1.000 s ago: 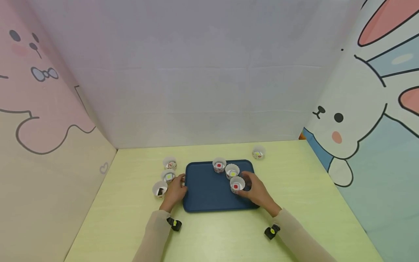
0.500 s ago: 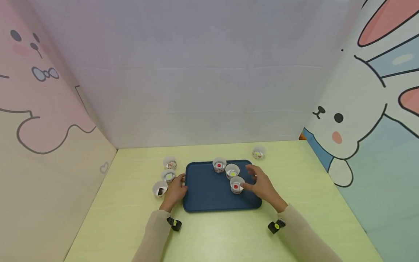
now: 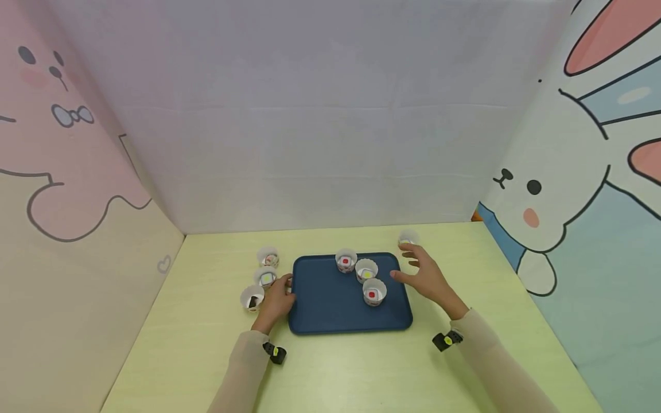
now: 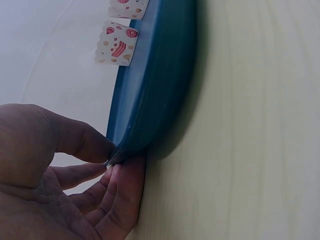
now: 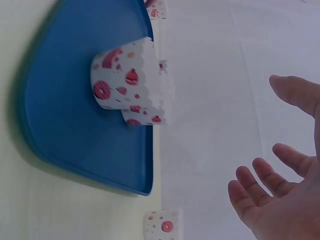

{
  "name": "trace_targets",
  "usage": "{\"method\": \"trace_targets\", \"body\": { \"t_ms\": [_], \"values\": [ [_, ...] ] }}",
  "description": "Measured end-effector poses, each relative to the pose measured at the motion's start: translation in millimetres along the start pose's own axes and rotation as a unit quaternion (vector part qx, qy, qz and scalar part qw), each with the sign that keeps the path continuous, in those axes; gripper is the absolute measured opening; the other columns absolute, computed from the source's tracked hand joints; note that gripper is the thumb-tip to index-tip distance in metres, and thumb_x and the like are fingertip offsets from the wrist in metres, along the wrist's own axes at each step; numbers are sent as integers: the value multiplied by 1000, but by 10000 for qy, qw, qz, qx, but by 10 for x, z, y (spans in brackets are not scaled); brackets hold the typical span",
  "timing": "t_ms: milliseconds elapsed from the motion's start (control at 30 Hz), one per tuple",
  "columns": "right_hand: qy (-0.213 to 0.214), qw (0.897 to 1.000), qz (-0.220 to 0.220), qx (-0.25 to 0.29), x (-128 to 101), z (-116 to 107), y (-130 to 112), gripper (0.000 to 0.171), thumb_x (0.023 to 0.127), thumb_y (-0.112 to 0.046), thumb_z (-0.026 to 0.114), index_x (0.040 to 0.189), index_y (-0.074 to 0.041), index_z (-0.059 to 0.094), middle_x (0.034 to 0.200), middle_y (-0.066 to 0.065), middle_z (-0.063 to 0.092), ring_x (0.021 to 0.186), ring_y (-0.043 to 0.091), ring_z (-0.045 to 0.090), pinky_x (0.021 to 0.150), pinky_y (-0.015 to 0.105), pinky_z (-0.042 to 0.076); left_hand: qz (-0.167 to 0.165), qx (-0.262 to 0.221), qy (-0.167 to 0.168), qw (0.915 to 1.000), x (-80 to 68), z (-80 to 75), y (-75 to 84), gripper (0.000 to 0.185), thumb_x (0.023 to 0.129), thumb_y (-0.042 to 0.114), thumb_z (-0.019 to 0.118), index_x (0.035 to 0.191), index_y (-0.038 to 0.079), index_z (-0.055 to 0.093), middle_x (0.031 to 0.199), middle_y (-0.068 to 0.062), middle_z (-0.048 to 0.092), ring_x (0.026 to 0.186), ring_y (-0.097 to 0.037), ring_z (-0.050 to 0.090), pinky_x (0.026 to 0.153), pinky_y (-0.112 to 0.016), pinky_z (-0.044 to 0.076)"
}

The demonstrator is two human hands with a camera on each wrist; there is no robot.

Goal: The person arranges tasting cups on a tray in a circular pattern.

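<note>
Fingers spread and empty, right hand (image 3: 427, 277) hovers just short of far paper cup (image 3: 407, 240); left hand (image 3: 276, 298) pinches tray (image 3: 330, 312) edge.

light was bright, even and soft; shadows were faint, the head view bowed at its edges, the wrist views slightly soft.

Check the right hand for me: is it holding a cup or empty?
Empty. The right hand is open with fingers spread, above the tray's right edge, between the red-dot cup and the far cup.
</note>
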State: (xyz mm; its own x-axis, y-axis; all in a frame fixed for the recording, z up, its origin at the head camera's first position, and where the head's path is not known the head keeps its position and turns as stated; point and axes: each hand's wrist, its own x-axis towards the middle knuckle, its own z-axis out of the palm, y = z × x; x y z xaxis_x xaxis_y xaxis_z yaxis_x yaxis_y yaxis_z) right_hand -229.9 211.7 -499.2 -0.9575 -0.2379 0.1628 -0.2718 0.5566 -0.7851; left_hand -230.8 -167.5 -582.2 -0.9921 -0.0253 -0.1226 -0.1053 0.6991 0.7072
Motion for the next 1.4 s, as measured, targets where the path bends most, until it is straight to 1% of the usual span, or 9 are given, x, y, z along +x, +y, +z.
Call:
{"method": "trace_targets", "body": {
  "t_ms": [233, 433, 667, 933, 1167, 1267, 1400],
  "values": [
    [163, 9998, 92, 74, 51, -181, -37, 75, 86, -25, 75, 147, -6, 37, 149, 19, 40, 132, 40, 46, 107, 55, 40, 10, -54, -52, 10000, -8, 3, -4, 56, 85, 2, 56, 140, 3, 50, 116, -13, 59, 81, -17, 55, 66, -29, 43],
    [348, 9993, 74, 61, 84, -319, -2, 74, 87, -25, 74, 148, -7, 36, 150, 19, 39, 133, 40, 44, 108, 54, 39, 20, -34, -54, 10000, -16, 3, 0, 56, 85, 3, 56, 141, 3, 50, 117, -13, 59, 80, -17, 55, 65, -29, 43],
    [652, 9978, 124, 76, 143, -464, 52, 71, 89, -22, 71, 149, -5, 36, 150, 20, 39, 133, 42, 43, 108, 57, 37, 9, -14, -74, 10000, -16, 5, -2, 56, 85, 2, 57, 141, 3, 49, 117, -13, 59, 81, -17, 55, 65, -29, 43],
    [1027, 9944, 224, 79, 232, -551, 170, 70, 90, -30, 70, 147, -4, 37, 147, 21, 42, 132, 41, 44, 108, 55, 38, 3, -25, -85, 10000, -19, 12, -9, 56, 85, 3, 57, 141, 2, 49, 116, -12, 59, 80, -16, 54, 65, -29, 43],
    [1010, 9945, 259, 139, 410, -635, 189, 71, 91, -33, 69, 148, -4, 37, 148, 21, 41, 133, 42, 43, 108, 56, 37, -17, 21, -20, 10000, -23, -10, 14, 56, 85, 2, 56, 141, 3, 49, 118, -13, 59, 80, -17, 54, 65, -29, 43],
    [1003, 9942, 337, 175, 493, -663, 223, 71, 91, -34, 69, 147, -5, 37, 148, 20, 41, 133, 42, 43, 108, 55, 36, -31, 5, -23, 10000, -19, -12, 14, 57, 85, 2, 55, 141, 4, 49, 118, -13, 59, 80, -17, 54, 66, -29, 42],
    [1036, 9934, 474, 163, 594, -679, 296, 72, 91, -35, 68, 147, -3, 36, 148, 22, 40, 134, 42, 40, 110, 55, 35, -51, -26, -49, 10000, -19, -5, 6, 57, 85, 3, 56, 142, 4, 49, 119, -13, 59, 80, -17, 54, 65, -29, 42]
  ]
}}
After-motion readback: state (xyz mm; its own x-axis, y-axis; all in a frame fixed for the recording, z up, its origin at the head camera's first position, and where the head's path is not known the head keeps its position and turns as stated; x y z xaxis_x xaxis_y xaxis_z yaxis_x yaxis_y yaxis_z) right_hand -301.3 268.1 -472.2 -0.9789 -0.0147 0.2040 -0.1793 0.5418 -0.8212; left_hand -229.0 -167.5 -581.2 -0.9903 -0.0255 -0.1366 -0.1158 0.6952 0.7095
